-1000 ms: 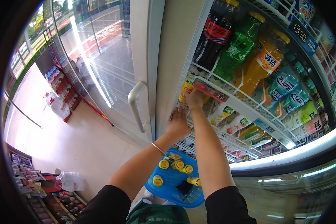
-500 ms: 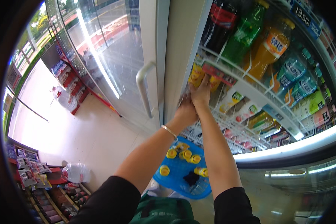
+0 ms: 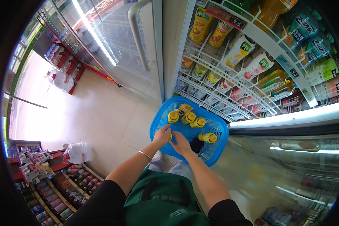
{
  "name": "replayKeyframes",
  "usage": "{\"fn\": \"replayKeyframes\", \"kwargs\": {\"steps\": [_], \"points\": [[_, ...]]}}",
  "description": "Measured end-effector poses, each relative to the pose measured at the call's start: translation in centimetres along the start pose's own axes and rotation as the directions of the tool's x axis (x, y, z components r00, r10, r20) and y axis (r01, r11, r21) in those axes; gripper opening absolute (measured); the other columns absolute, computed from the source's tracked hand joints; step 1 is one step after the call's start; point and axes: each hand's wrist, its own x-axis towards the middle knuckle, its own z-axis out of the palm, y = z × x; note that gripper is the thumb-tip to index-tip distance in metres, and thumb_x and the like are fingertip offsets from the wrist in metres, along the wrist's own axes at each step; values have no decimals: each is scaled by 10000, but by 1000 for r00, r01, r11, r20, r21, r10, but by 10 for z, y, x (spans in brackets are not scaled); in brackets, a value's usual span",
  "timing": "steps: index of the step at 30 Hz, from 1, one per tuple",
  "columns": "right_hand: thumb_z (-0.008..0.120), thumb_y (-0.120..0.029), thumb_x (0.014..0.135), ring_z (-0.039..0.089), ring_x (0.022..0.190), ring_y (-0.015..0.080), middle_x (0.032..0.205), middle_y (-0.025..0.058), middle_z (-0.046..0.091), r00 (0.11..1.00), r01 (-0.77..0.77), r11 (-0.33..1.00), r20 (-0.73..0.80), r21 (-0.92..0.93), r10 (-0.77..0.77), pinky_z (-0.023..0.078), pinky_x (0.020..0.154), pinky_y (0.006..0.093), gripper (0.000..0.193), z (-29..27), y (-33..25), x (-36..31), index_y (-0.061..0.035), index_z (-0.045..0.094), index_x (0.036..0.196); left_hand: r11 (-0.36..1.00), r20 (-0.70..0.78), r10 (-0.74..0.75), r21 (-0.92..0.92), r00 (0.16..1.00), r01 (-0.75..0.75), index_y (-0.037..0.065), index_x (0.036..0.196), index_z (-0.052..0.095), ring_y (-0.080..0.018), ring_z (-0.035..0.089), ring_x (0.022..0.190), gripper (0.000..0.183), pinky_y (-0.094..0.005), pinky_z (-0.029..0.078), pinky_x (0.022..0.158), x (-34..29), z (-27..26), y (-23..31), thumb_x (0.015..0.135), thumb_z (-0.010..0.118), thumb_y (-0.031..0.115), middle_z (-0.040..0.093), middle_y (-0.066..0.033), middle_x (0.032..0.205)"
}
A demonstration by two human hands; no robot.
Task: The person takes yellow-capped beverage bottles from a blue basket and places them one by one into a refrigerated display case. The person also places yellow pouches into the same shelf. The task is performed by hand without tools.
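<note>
A blue plastic basket [image 3: 160,113] is below me, with several yellow-capped bottles inside. Both my hands reach down into it. My left hand [image 3: 162,136] has its fingers closed at one yellow-capped bottle [image 3: 170,137]. At the other side of this bottle is my right hand [image 3: 181,144], its fingertips bent in against the cap; most of the bottle is hidden by the hands. Beyond them stand more yellow-capped bottles [image 3: 188,118], with a tilted one [image 3: 208,138] at the right. A small yellow packet [image 3: 184,109] and a dark cloth-like item [image 3: 196,145] also lie inside.
An open drinks fridge at the right has white wire shelves [image 3: 229,77] with yellow bottles [image 3: 200,23], white bottles [image 3: 240,51] and large blue-labelled bottles [image 3: 303,28]. Its glass door with a handle [image 3: 137,34] stands ahead. Snack racks [image 3: 35,164] and a water jug [image 3: 78,152] are left.
Both hands have left the fridge shelf and come down into the basket, at a bottle that stood there before. The view has tipped lower; the shelf's yellow bottles now show uncovered.
</note>
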Motion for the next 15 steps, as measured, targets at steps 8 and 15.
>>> {"fn": "replayKeyframes", "kwargs": {"steps": [8, 15], "points": [[646, -14, 789, 535, 1075, 374, 1103, 157, 570, 976, 25, 999, -213, -43, -34, 465, 906, 435, 361, 72, 5, 7, -68, 505, 1117, 991, 5, -129, -46, 992, 130, 62, 1279, 565, -351, 584, 1127, 486, -392, 452, 958, -20, 0, -23, 929, 477, 388, 621, -215, 1197], [691, -85, 772, 562, 997, 378, 1039, 165, 613, 973, 5, 999, -231, -42, -15, 473, 812, 434, 378, 3, -13, -10, -52, 542, 1117, 961, -1, -243, -134, 970, 241, 73, 1284, 577, -316, 550, 1185, 488, -381, 424, 998, -14, -12, -41, 919, 520, 391, 593, -188, 1265]]}}
